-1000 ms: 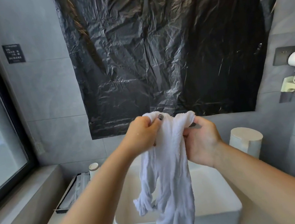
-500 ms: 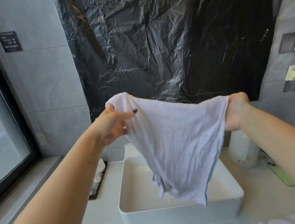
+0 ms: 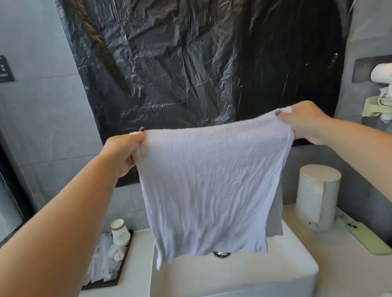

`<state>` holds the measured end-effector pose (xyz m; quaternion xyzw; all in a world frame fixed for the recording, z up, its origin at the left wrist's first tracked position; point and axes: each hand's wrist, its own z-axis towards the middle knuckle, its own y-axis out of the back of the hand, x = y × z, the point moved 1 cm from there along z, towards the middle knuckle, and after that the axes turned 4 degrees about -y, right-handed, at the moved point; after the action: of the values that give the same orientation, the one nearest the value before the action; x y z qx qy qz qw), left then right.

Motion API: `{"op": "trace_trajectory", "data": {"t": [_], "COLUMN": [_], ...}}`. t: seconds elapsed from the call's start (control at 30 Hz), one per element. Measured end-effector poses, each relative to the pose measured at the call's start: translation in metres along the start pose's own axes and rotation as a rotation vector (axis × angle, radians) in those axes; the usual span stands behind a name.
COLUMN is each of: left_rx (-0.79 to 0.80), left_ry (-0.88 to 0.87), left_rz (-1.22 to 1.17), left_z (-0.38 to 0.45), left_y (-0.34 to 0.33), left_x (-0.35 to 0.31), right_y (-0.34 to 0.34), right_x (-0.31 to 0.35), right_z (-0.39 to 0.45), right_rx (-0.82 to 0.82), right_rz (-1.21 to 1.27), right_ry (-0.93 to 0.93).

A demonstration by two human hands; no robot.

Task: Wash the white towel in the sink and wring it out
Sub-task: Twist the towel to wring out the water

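White towel (image 3: 210,191) hangs spread as a flat sheet in the centre of the frame, directly above the sink (image 3: 232,289) at lower centre. Head view: the left hand (image 3: 122,152), at centre left, pinches the towel's upper left corner between thumb and curled fingers; the right hand (image 3: 304,122), at centre right, pinches the upper right corner likewise. Both hands are level and well apart, so the top edge is pulled taut and nearly straight. Held this way, the cloth probably opens out for inspection or shaking, and any drips would fall into the basin. The fabric appears finely creased across its whole face, consistent with a towel that has been twisted; whether it is damp cannot be told. Its lower hem is uneven, dipping at the lower left corner, and ends just above the drain (image 3: 221,253). A grey layer shows behind the lower right edge, possibly a folded part or shadow. Right of the sink stand a white canister (image 3: 319,197) and a pale green phone (image 3: 367,238); left of it lies a tray (image 3: 107,262) with paper cups (image 3: 120,231).
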<state>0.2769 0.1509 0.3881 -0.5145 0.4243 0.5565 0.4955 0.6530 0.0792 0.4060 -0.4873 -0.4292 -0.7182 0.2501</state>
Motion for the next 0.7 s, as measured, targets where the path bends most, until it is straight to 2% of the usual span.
{"op": "trace_trajectory", "data": {"t": [0.13, 0.3, 0.4, 0.53, 0.6, 0.7], "left_rx": [-0.055, -0.048, -0.013, -0.049, -0.02, 0.038], "left_ry": [-0.043, -0.11, -0.136, -0.174, -0.18, -0.144], "left_rz": [-0.111, -0.088, -0.061, -0.068, -0.064, -0.071], "left_z": [-0.001, 0.0, 0.002, 0.003, 0.001, -0.003], "left_y": [-0.007, -0.005, 0.001, 0.008, 0.011, 0.015], "left_x": [-0.01, -0.014, -0.012, -0.012, -0.012, -0.006], "right_y": [0.005, 0.015, 0.014, 0.015, 0.013, 0.009], "right_x": [0.016, 0.016, 0.01, -0.007, -0.017, -0.026], "right_z": [-0.001, 0.007, 0.004, 0.007, 0.01, 0.013], "right_rx": [-0.006, 0.035, 0.132, 0.239, 0.238, 0.123], "right_rz": [0.11, 0.271, 0.389, 0.458, 0.488, 0.437], "right_ry": [0.023, -0.087, -0.112, -0.044, -0.037, 0.0]}}
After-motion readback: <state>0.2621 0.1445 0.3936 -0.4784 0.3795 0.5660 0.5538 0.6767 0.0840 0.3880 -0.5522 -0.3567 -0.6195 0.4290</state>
